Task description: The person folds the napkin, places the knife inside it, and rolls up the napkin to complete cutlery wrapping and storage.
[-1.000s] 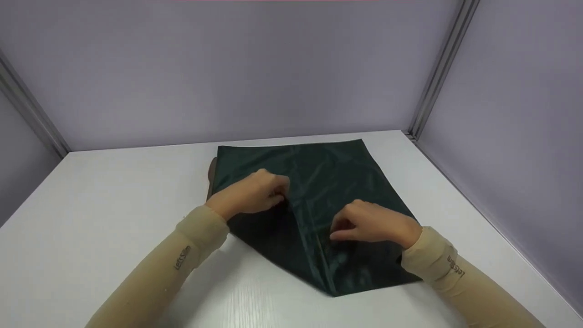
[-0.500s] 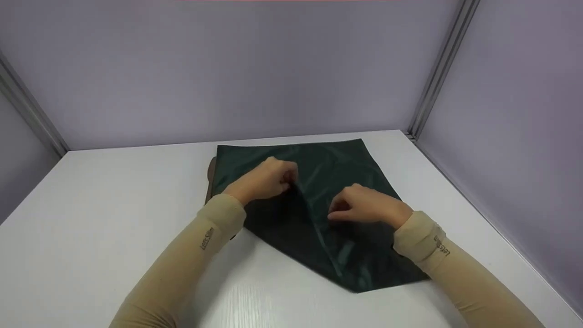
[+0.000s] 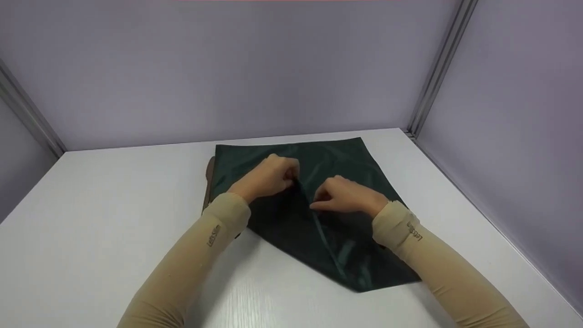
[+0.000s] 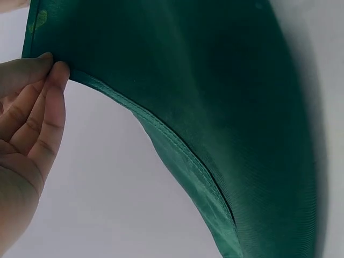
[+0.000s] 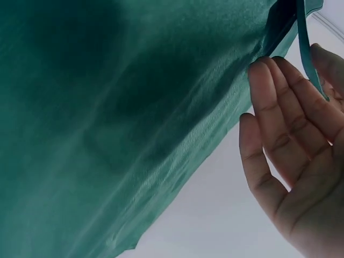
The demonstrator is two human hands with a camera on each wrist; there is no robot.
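Note:
A dark green shiny cloth [image 3: 350,159] lies partly folded on the white table [image 3: 114,205], one corner pointing toward me. My left hand [image 3: 273,176] pinches a hemmed edge of the cloth [image 4: 215,80] near its middle, and in the left wrist view the fingertips [image 4: 54,72] sit right at the hem. My right hand [image 3: 339,196] pinches the same lifted edge just to the right, close to the left hand. In the right wrist view the fingers [image 5: 279,123] lie against the cloth [image 5: 107,107], with a thin hem strip across them. Both thumbs are hidden.
A small brown thing [image 3: 210,175] peeks out from under the cloth's left edge. Lilac partition walls [image 3: 273,68] with metal corner posts [image 3: 439,68] close in the table at the back and both sides. Bare white tabletop lies left of the cloth and in front of it.
Both hands moved farther up the cloth and closer together; the right hand travelled left toward the left hand. The raised edge drew in and the near corner shifted slightly right.

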